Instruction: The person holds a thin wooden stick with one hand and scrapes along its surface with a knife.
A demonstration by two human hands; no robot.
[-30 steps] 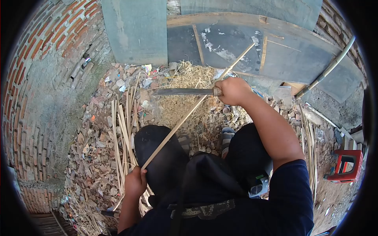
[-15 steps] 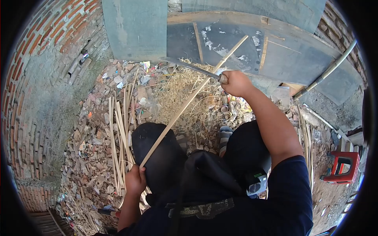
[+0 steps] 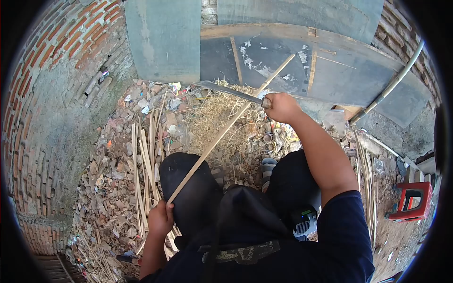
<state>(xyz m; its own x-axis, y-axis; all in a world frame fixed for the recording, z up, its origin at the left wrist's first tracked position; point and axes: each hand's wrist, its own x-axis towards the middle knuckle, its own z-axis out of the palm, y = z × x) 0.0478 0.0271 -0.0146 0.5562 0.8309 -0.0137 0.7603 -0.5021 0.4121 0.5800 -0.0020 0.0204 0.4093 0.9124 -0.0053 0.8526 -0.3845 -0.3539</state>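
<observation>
A long, pale strip that looks like bamboo (image 3: 211, 146) runs slantwise from my lap up toward the boards in front. Its near end is pinched in my left hand (image 3: 161, 218), beside my left knee. My right hand (image 3: 282, 107) is closed around the handle of a large knife (image 3: 231, 91), whose dark blade points left and lies across the upper part of the strip. Under the blade, a heap of thin curled shavings (image 3: 212, 111) covers the ground. The exact contact between blade and strip is hard to make out.
Several similar strips (image 3: 146, 165) lie on the rubble at my left, and more strips (image 3: 369, 184) at my right. Dark boards (image 3: 278, 70) lean ahead. A brick wall (image 3: 47, 118) rises on the left. A red stool (image 3: 411, 202) and a pipe (image 3: 391, 87) are at the right.
The view has tilted slightly, so the surroundings sit lower. The strip's far end appears lower, and the knife is still across it. Both hands keep their hold.
</observation>
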